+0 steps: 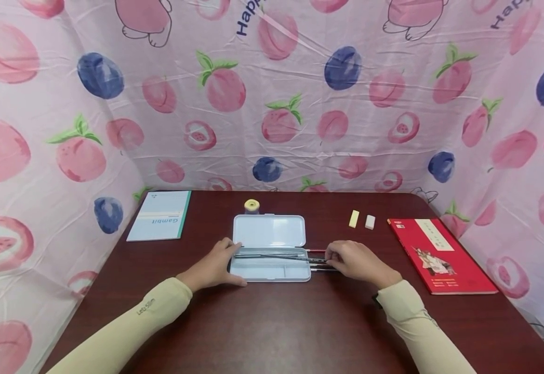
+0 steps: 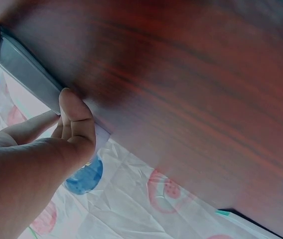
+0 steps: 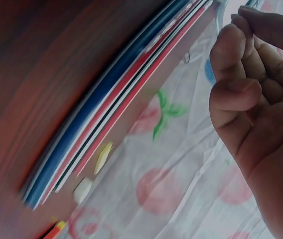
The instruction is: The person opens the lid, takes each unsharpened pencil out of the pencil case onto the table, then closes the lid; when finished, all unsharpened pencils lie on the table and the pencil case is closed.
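A light blue pencil case (image 1: pixel 259 272) lies with its lid (image 1: pixel 269 231) raised toward the back. My left hand (image 1: pixel 214 264) holds the case's left end, the thumb at the front corner and the fingers at the rear; the left wrist view shows the thumb (image 2: pixel 74 104) on the case's edge. Over the right end of the case, my right hand (image 1: pixel 357 261) pinches a dark, slim pencil (image 1: pixel 295 257) by its right end. Other slim pencils (image 1: pixel 253 255) lie in the rear of the case. Several pens (image 3: pixel 89 124) lie on the table by the right hand.
A roll of tape (image 1: pixel 252 206) stands behind the lid. To the right are a yellow block (image 1: pixel 354 218), a white eraser (image 1: pixel 370 222) and a red book (image 1: pixel 440 259). A pale blue notebook (image 1: pixel 157 215) lies at the back left. Patterned cloth (image 1: pixel 272 98) surrounds the table (image 1: pixel 272 327).
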Demonstrator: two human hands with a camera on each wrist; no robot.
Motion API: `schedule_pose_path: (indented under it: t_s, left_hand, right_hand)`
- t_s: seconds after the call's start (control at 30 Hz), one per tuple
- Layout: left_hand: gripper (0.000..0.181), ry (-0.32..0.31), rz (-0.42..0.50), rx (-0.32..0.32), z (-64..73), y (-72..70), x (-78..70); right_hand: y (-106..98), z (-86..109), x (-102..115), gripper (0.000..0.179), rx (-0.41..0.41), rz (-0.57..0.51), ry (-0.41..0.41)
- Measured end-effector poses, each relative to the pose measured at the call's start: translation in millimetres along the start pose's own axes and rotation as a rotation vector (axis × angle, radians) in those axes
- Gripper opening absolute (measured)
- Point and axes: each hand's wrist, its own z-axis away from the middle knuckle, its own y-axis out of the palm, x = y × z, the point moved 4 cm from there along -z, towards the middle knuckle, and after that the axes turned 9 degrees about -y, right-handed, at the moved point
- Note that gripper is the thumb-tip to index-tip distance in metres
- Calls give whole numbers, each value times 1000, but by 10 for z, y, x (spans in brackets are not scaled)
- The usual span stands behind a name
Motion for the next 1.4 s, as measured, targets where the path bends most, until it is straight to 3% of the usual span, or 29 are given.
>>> schedule_pose_path:
  t_s: [0.6,1.4]
  left_hand:
    - [107,1,10,17,2,11,19]
    - [107,17,12,15,2,-6,16]
  right_hand:
    - [-118,627,-410,13,62,-177,52]
    - [-167,981,-696,12,99,-239,96]
